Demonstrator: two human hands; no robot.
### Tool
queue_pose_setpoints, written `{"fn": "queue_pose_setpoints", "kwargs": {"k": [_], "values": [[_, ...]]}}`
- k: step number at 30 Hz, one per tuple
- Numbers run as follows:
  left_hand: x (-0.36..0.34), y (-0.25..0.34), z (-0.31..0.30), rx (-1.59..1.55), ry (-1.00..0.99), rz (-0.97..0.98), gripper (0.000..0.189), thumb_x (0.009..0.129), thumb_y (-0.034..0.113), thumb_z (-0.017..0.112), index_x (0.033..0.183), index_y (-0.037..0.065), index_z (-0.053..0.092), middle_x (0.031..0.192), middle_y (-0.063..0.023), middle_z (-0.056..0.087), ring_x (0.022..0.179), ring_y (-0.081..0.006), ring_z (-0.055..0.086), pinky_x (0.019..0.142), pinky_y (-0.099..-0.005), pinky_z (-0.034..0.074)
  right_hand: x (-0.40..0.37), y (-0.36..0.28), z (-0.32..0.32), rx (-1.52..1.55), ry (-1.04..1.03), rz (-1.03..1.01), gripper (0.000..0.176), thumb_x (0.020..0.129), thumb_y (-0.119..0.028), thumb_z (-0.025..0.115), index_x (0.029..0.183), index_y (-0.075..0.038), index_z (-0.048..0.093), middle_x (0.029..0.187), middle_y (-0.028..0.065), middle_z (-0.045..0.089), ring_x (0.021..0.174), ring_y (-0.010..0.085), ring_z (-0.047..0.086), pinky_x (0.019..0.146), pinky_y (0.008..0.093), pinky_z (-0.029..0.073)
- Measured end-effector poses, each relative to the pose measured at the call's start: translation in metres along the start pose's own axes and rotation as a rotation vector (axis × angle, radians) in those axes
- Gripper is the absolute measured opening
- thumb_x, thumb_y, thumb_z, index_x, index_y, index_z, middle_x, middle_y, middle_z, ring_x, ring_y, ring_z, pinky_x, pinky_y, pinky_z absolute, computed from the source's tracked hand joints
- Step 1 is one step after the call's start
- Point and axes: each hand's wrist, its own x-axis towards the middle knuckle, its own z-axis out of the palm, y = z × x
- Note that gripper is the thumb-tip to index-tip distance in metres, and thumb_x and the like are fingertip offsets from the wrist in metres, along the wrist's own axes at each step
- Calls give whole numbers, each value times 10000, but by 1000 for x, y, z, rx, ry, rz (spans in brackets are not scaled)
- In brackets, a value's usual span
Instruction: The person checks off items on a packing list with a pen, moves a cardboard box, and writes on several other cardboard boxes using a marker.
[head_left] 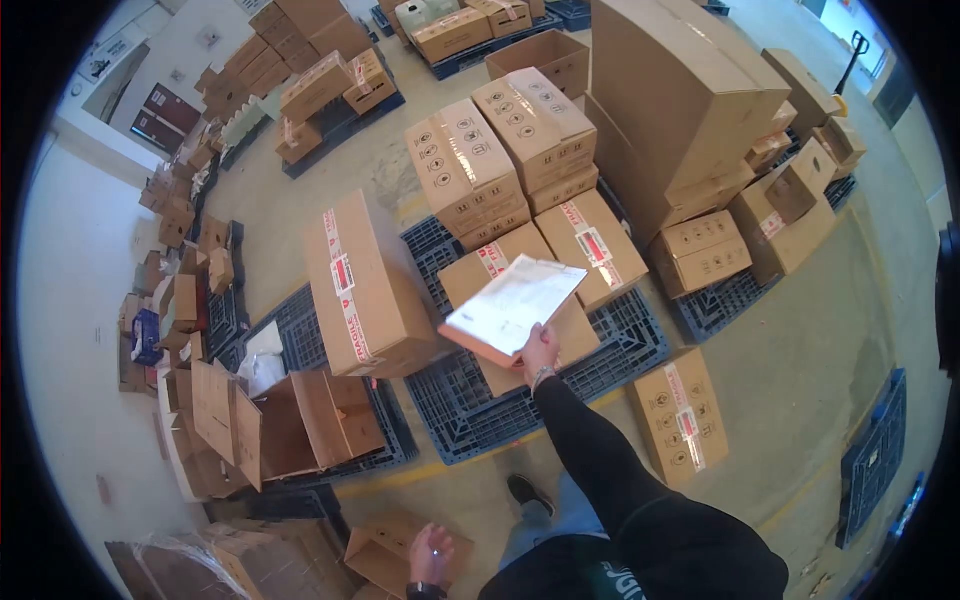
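My right hand (541,347) is closed on the near edge of a clipboard (484,345), an orange-brown board. White printed sheets (515,298) cover its top, too small to read. Board and hand are over a carton (570,330) on a blue plastic pallet (460,420), partly hiding it. Low in the view, my left hand (432,553) has its fingers curled in; a small pale spot shows there, and I cannot make out what it is. An open carton (385,550) lies beside and behind that hand.
Stacked cartons (535,125) stand on the pallet ahead, and a tall FRAGILE-taped carton (365,285) stands to their left. One taped carton (681,418) rests on the floor at right. A very large box (670,110) rises behind. A blue pallet (872,455) lies far right.
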Motion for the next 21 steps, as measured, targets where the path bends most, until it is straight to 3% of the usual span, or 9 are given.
{"fn": "queue_pose_setpoints", "kwargs": {"k": [1, 2, 3, 6, 7, 10, 14, 17, 21], "values": [[-5, -3, 5, 32, 44, 6, 301, 974, 348, 574, 1205, 156, 569, 1064, -30, 646, 801, -184, 642, 658, -352, 524, 21, 24, 15, 103, -34, -17, 253, 994, -229, 532, 912, -9, 624, 810, 62, 637, 728, 126, 573, 665, 314, 473], [-11, -4, 12, 54, 49, 5, 309, 974, 344, 577, 1215, 151, 568, 1069, -29, 645, 842, -186, 634, 684, -355, 517, 32, 42, 23, 203, -65, -30, 249, 994, -228, 530, 910, -13, 623, 805, 59, 635, 727, 130, 572, 666, 318, 476], [-19, -4, 18, 76, 53, 2, 318, 973, 341, 581, 1225, 146, 567, 1074, -27, 645, 882, -188, 626, 710, -358, 511, 32, 50, 24, -78, -93, -64, 218, 963, -229, 563, 908, -27, 621, 843, 103, 655, 753, 219, 623, 694, 372, 500], [-10, -21, 18, 218, 62, 25, 353, 970, 322, 598, 1248, 107, 562, 1066, -36, 649, 917, -183, 629, 740, -341, 513, 22, 69, 0, -925, -453, -252, 192, 916, -235, 603, 910, -45, 629, 893, 157, 662, 825, 332, 648, 729, 431, 508], [-3, -26, 18, 274, 61, 39, 366, 969, 314, 604, 1254, 89, 561, 1060, -41, 651, 915, -180, 635, 742, -331, 517, 20, 78, -2, -913, -398, -333, 184, 893, -234, 604, 954, -61, 628, 945, 198, 656, 900, 406, 634, 771, 479, 508], [-2, -39, 20, 336, 56, 62, 323, 969, 270, 612, 1242, 103, 565, 1083, -26, 648, 848, -159, 650, 713, -284, 519, 32, 80, -7, -1042, -420, -306, 204, 909, -224, 570, 1032, -64, 605, 956, 189, 657, 916, 401, 637, 793, 492, 509], [-14, -42, 33, 413, 55, 64, 380, 966, 263, 623, 1284, 69, 547, 1099, -29, 657, 895, -165, 660, 724, -268, 510, 64, 39, 11, -1298, -427, -94, 230, 911, -158, 552, 1120, -62, 567, 1062, 216, 668, 995, 413, 650, 845, 508, 513], [-14, -54, 29, 446, 57, 45, 406, 972, 263, 616, 1306, 48, 531, 1116, -44, 659, 917, -177, 670, 724, -267, 513, 91, 21, 24, -1329, -433, -181, 236, 924, -146, 526, 1133, -43, 563, 1094, 242, 666, 1030, 413, 655, 845, 506, 525], [-13, -75, 7, 409, 30, 68, 423, 976, 262, 612, 1313, 24, 517, 1135, -74, 659, 925, -194, 682, 726, -278, 519, 112, 6, 57, -1383, -353, -132, 265, 941, -155, 500, 1160, -15, 546, 1087, 241, 672, 1027, 396, 665, 843, 481, 544]]}}
